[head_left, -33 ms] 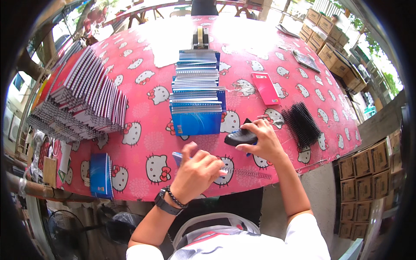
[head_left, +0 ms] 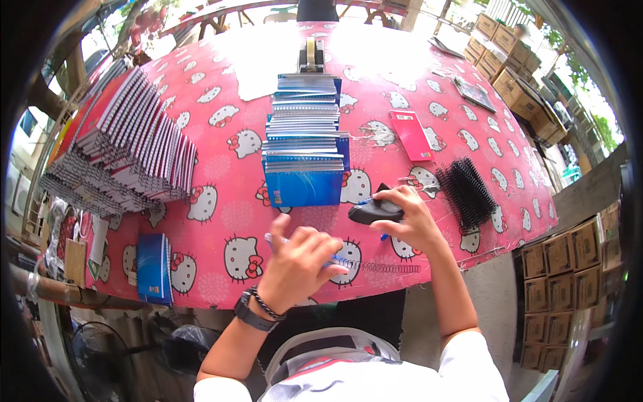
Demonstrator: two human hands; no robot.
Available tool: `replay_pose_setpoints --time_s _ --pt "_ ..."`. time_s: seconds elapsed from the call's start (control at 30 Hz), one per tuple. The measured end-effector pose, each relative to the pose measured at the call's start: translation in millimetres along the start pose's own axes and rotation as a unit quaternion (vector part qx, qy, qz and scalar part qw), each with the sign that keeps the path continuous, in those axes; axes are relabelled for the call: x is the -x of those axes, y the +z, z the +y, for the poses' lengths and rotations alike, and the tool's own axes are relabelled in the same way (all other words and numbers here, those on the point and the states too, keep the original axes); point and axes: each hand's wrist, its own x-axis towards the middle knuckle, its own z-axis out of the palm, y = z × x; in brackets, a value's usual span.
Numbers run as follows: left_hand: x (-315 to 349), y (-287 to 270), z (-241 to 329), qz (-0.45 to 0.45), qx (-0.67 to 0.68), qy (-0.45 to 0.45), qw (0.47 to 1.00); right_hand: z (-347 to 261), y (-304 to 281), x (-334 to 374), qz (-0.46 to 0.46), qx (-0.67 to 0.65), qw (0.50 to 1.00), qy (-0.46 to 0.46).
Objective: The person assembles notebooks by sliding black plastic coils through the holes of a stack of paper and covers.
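Close to the near edge of the pink tabletop (head_left: 218, 288), we have a mostly hidden bluish notebook (head_left: 333, 260) pinched in our left hand (head_left: 300, 264), with a spiral coil (head_left: 385, 267) running right from it. Our right hand (head_left: 414, 218) wraps thumb and fingers around a black tool (head_left: 372, 214). Farther off stand blue notebooks (head_left: 305, 187); black coils (head_left: 467, 194) lie right, stacked spiral notebooks (head_left: 127, 147) left.

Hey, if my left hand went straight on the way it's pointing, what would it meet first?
Your left hand would probably meet the front blue notebook of the central row of notebooks; depth is hard to judge.
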Motion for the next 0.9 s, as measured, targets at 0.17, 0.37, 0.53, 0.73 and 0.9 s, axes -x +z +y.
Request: replay_pose_setpoints --time_s 0.17,0.37,0.53,0.73,0.9 --pt "19.4 6.0 -18.6 0.021 0.025 -0.044 0.999 -26.4 11.5 22.2 -0.245 -0.376 0.893 -0.041" --pt "23.6 3.3 -19.7 0.03 0.032 -0.043 0.998 -36.6 16.3 15.3 -0.241 -0.35 0.904 -0.038" --pt "26.5 3.7 -21.1 0.008 0.037 -0.043 0.998 -41.6 16.6 13.1 -0.223 -0.425 0.877 -0.036" --pt "27.8 12.4 -27.0 0.212 0.226 -0.152 0.939 -29.2 23.0 5.1 -0.208 -0.375 0.903 -0.007" --pt "45.7 24.2 -46.8 0.077 0.401 -0.247 0.879 -32.7 25.5 3.7 -0.178 -0.17 0.969 0.012"
